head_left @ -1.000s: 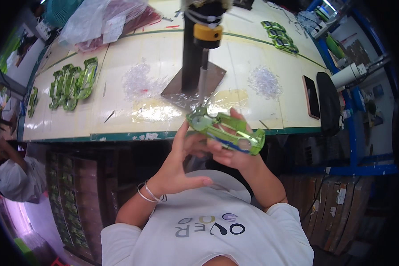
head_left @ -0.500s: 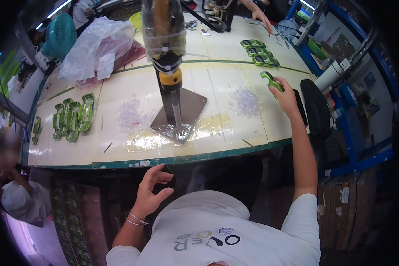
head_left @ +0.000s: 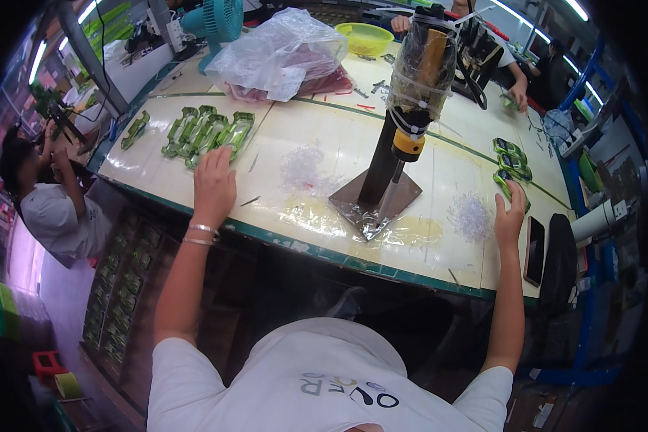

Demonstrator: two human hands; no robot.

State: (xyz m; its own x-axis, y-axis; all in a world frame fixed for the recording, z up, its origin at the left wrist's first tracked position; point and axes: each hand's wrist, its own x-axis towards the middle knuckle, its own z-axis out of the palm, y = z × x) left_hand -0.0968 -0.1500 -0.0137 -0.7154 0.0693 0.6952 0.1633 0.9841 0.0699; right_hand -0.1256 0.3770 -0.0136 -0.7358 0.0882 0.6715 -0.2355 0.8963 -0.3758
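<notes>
My left hand [head_left: 214, 189] reaches over the left of the table, fingers stretched forward. Its fingertips are at the near edge of a row of clear-green plastic parts [head_left: 207, 133]; the exact contact is hidden. A single similar part [head_left: 135, 129] lies farther left. At the right, my right hand [head_left: 510, 214] has thumb and fingers around another green part [head_left: 502, 180], low on the table beside several darker-filled green parts [head_left: 511, 155]. Between the hands stands a plastic-wrapped upright tool [head_left: 419, 79] with a yellow collar and a metal rod, over a tilted-looking metal plate [head_left: 407, 193].
Two heaps of small clear pieces [head_left: 302, 167], [head_left: 471, 216] flank the plate. A phone [head_left: 534, 250] and a black case [head_left: 558, 263] lie at the right edge. Behind are a plastic bag [head_left: 281, 54], a yellow basin [head_left: 366, 39] and a green fan [head_left: 219, 21]. Other people work nearby.
The view has turned left. My left hand has risen from below the table edge to the green parts at left. My right hand has brought its green part against the right-hand group.
</notes>
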